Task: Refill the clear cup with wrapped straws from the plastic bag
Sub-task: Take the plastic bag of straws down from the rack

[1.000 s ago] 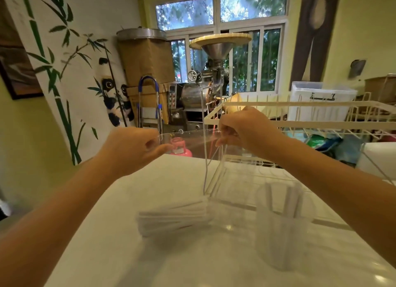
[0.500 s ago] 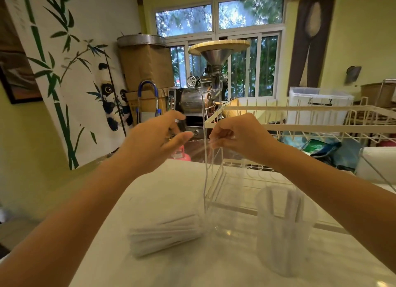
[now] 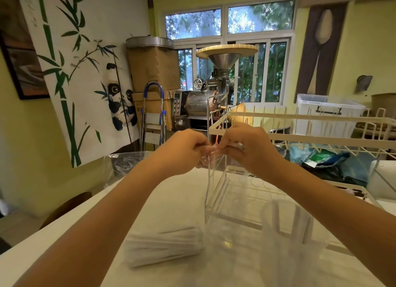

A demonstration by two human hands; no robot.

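Note:
My left hand [image 3: 184, 151] and my right hand [image 3: 248, 149] meet above the white counter. Both pinch the top of the clear plastic bag [image 3: 211, 179], which hangs from my fingers down to the counter. A bundle of white wrapped straws [image 3: 165, 246] lies inside the bag's lower end, at the near left. The clear cup [image 3: 287, 243] stands upright at the near right and holds a few wrapped straws. It is blurred.
A clear acrylic box [image 3: 235, 196] stands behind the cup, under a white wire rack [image 3: 300, 123]. Another crumpled clear bag [image 3: 122, 164] lies at the counter's far left edge. A metal machine [image 3: 203, 104] and a step ladder [image 3: 153, 115] stand beyond the counter.
My hands have come together: the left moved right until it met the right at the bag's top. The straw bundle stays on the counter.

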